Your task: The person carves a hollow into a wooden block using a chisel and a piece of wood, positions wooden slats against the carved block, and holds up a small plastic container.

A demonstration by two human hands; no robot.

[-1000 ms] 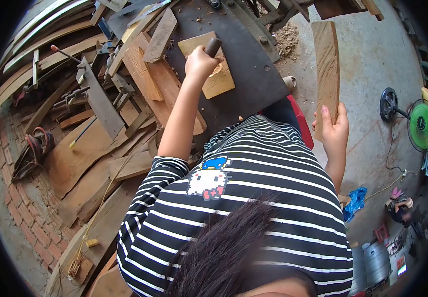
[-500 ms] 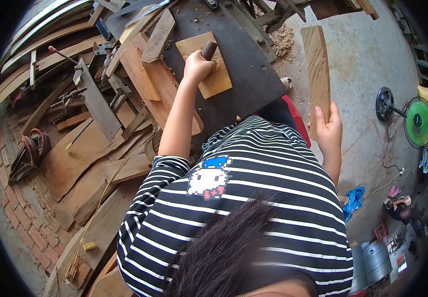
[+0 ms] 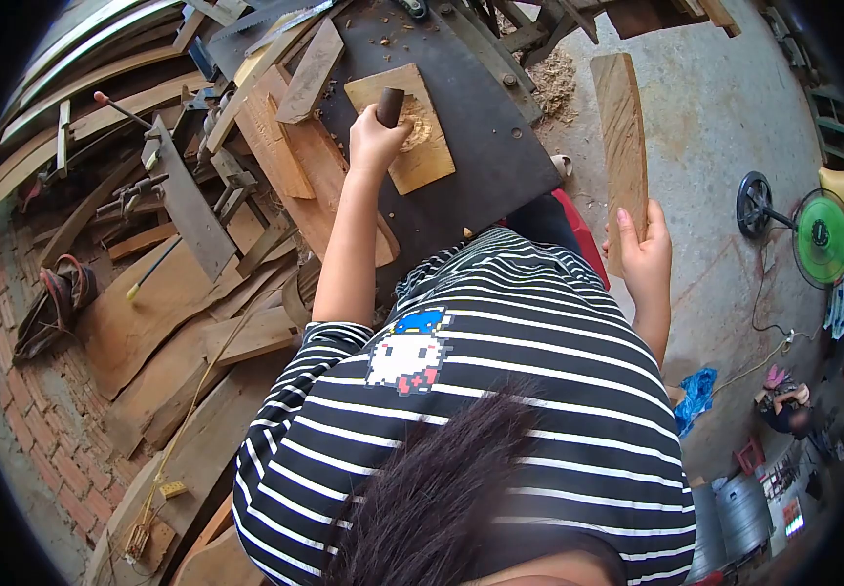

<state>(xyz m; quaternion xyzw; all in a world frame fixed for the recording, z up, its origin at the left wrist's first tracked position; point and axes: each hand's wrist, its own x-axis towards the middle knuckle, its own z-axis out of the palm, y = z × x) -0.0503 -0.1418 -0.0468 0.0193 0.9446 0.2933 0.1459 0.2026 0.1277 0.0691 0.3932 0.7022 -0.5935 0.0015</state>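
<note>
My left hand (image 3: 377, 145) is closed round an upright chisel, whose thick dark handle (image 3: 390, 105) sticks out above the fist. Its blade is hidden under the hand. Beneath it a square wooden board (image 3: 426, 174) lies on the dark worktop (image 3: 481, 117), with a rough round carved patch just right of my fist. Off to the right, my right hand (image 3: 645, 249) grips the lower end of a long flat wooden bar (image 3: 622, 137), thumb on its face and fingers round the edge. The bar is raised, clear of the worktop.
Planks (image 3: 271, 142) and an offcut (image 3: 313, 73) lie on the worktop's left, near a saw (image 3: 251, 44). A metal machine part (image 3: 192, 200) and stacked timber stand farther left. A green fan (image 3: 821, 237) is at right; another person (image 3: 788, 410) sits at lower right.
My left hand has shifted left with the chisel, uncovering more of the carved patch on the board. My right hand and the wooden bar have hardly moved.
</note>
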